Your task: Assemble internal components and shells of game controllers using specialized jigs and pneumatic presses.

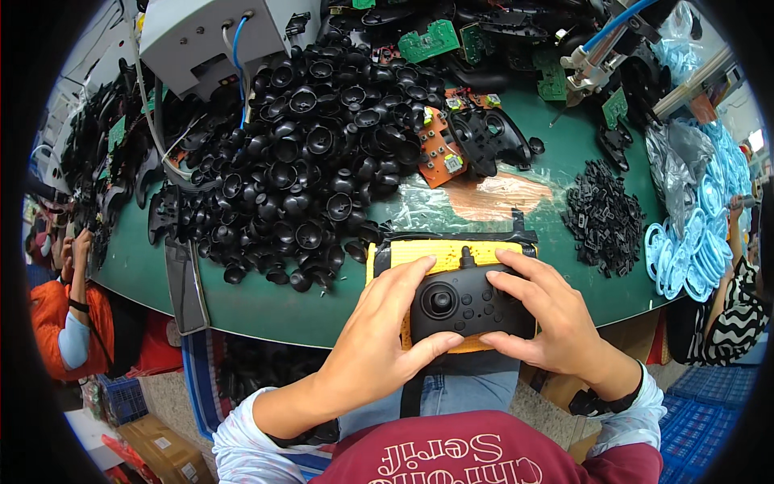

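In front of me, at the table's near edge, a black game controller [459, 300] lies over a yellow pad [387, 256]. One thumbstick and several small round buttons show on its face. My left hand [395, 310] wraps its left end, with the thumb along the lower edge. The other end is in my right hand [548, 310], whose fingers lie over the face and hide part of it. A small dark knob [467, 256] sticks up at the controller's far edge; I cannot tell whether it is attached.
A big heap of black thumbstick caps [306, 161] covers the left middle. Beyond the pad lie an orange circuit board [439, 153] and a black controller shell [492, 137]. Small black parts [603, 216] and light-blue rings [685, 258] are at right. A phone [187, 290] overhangs the left edge.
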`<state>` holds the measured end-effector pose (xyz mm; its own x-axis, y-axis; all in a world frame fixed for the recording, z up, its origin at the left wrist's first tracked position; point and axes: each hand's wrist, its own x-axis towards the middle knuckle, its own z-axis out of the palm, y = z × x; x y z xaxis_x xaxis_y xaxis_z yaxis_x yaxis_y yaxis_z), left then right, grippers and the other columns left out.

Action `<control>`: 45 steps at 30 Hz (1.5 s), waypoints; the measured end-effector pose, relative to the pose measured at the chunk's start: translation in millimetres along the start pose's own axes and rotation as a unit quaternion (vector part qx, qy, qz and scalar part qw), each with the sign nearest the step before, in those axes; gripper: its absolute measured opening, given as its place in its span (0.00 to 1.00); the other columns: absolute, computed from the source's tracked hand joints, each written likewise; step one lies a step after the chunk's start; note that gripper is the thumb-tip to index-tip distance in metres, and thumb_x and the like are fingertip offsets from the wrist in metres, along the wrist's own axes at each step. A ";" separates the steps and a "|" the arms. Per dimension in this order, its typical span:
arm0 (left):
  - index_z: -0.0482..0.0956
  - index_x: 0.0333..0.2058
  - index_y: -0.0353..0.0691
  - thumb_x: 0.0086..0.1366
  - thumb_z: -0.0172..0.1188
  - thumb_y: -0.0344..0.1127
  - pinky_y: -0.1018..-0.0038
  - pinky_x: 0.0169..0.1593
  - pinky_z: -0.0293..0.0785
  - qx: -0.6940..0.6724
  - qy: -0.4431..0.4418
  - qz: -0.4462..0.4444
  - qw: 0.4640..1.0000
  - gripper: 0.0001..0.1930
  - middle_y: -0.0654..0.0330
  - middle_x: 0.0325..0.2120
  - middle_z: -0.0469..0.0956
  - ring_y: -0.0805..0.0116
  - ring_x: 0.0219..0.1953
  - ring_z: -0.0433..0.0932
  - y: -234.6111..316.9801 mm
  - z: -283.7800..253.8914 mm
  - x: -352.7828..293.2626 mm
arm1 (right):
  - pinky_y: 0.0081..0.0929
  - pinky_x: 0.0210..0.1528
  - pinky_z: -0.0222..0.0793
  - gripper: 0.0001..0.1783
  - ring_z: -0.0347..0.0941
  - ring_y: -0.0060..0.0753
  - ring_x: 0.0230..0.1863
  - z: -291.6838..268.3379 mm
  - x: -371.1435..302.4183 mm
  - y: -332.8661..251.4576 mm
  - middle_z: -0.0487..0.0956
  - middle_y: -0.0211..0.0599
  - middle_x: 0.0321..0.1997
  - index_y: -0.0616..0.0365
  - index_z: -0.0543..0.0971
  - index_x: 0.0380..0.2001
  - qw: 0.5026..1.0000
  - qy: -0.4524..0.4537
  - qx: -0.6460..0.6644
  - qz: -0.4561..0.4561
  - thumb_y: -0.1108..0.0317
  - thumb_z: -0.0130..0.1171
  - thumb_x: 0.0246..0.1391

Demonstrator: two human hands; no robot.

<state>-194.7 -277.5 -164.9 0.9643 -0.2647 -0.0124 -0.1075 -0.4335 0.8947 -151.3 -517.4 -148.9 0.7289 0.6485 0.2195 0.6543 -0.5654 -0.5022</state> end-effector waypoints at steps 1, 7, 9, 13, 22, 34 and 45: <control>0.62 0.62 0.34 0.52 0.73 0.39 0.61 0.60 0.66 0.038 0.019 0.021 0.999 0.41 0.46 0.54 0.68 0.49 0.57 0.68 2.0 1.4 -0.1 | 0.39 0.49 0.75 0.37 0.74 0.51 0.53 -0.8 0.7 0.2 0.71 0.47 0.59 0.55 0.74 0.53 1.000 -0.001 0.001 0.001 0.60 0.75 0.36; 0.69 0.58 0.35 0.49 0.74 0.36 0.63 0.58 0.67 0.088 0.037 0.057 0.994 0.37 0.49 0.53 0.70 0.52 0.55 0.70 2.1 8.8 6.6 | 0.38 0.52 0.74 0.37 0.73 0.49 0.54 -1.1 0.9 4.6 0.72 0.46 0.59 0.56 0.74 0.54 0.999 -0.009 0.027 0.018 0.58 0.75 0.39; 0.70 0.57 0.35 0.48 0.75 0.36 0.63 0.57 0.67 0.101 0.032 0.053 0.993 0.37 0.49 0.53 0.70 0.53 0.53 0.71 2.0 9.2 8.4 | 0.38 0.52 0.73 0.36 0.74 0.48 0.53 -1.3 3.2 3.9 0.73 0.46 0.58 0.56 0.74 0.53 0.999 -0.018 0.041 0.031 0.58 0.74 0.39; 0.69 0.56 0.35 0.48 0.74 0.34 0.62 0.56 0.67 0.092 0.032 0.047 0.994 0.36 0.49 0.51 0.71 0.50 0.52 0.70 8.8 12.9 7.5 | 0.40 0.52 0.73 0.35 0.73 0.50 0.54 -1.6 -0.2 1.0 0.72 0.45 0.58 0.56 0.74 0.52 0.997 -0.033 0.052 0.040 0.58 0.75 0.39; 0.69 0.55 0.33 0.46 0.74 0.27 0.64 0.51 0.70 0.089 0.117 0.158 0.976 0.35 0.48 0.47 0.72 0.52 0.50 0.72 22.8 20.3 -5.3 | 0.34 0.48 0.73 0.29 0.76 0.46 0.46 -1.8 -2.8 -17.8 0.78 0.45 0.47 0.62 0.76 0.49 0.974 0.054 0.217 0.028 0.71 0.73 0.41; 0.77 0.43 0.31 0.49 0.68 0.23 0.65 0.45 0.74 0.004 0.126 0.196 0.973 0.20 0.50 0.39 0.79 0.51 0.40 0.78 30.1 25.7 -10.8 | 0.32 0.41 0.76 0.21 0.80 0.41 0.39 -1.6 -3.3 -39.1 0.82 0.42 0.40 0.62 0.81 0.41 0.957 0.184 0.222 -0.015 0.76 0.73 0.40; 0.76 0.43 0.31 0.56 0.66 0.25 0.69 0.46 0.74 -0.094 0.159 0.130 0.974 0.16 0.52 0.39 0.78 0.58 0.41 0.79 28.4 24.6 -14.3 | 0.33 0.55 0.69 0.36 0.74 0.35 0.54 -9.8 -5.9 -24.0 0.74 0.45 0.56 0.60 0.72 0.54 0.951 0.106 0.289 -0.002 0.74 0.75 0.39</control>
<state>-217.5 -307.2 -150.3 0.9397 -0.0518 0.3381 -0.3411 -0.2147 0.9152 -169.3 -512.6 -130.0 0.7908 0.4984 0.3554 0.4816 -0.1482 -0.8637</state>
